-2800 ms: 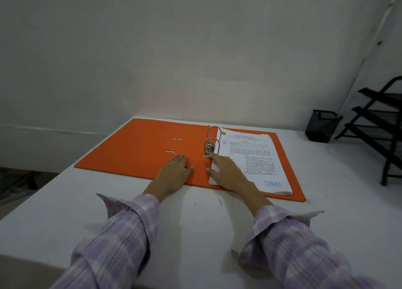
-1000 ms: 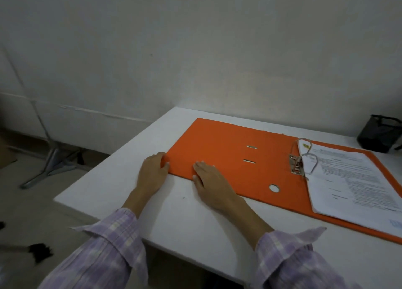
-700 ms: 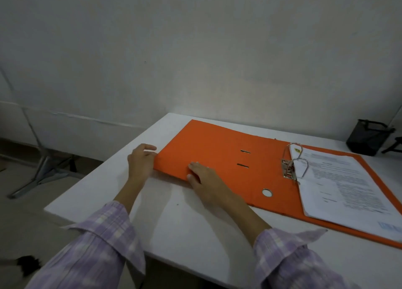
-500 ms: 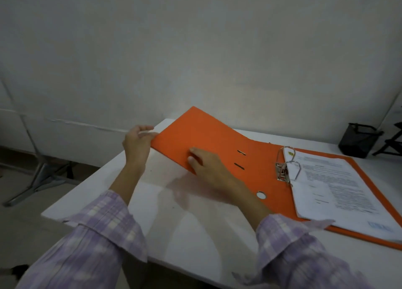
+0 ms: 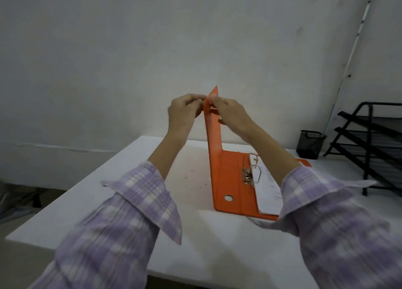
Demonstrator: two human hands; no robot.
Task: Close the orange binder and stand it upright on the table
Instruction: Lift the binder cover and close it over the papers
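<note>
The orange binder (image 5: 231, 181) lies on the white table (image 5: 121, 201), its spine and back cover flat. Its front cover (image 5: 213, 136) stands almost vertical, seen nearly edge-on. My left hand (image 5: 185, 111) pinches the cover's top edge from the left, and my right hand (image 5: 230, 112) grips the same edge from the right. The metal ring mechanism (image 5: 250, 175) holds a stack of white papers (image 5: 268, 193), partly hidden behind my right sleeve.
A black mesh pen cup (image 5: 311, 144) stands at the table's back right. A black tiered tray rack (image 5: 374, 145) stands at the far right. The table's left edge drops to the floor; a wall rises close behind.
Both hands moved from the binder's middle to the front cover's left edge, took hold of it and swung it up from flat to nearly vertical.
</note>
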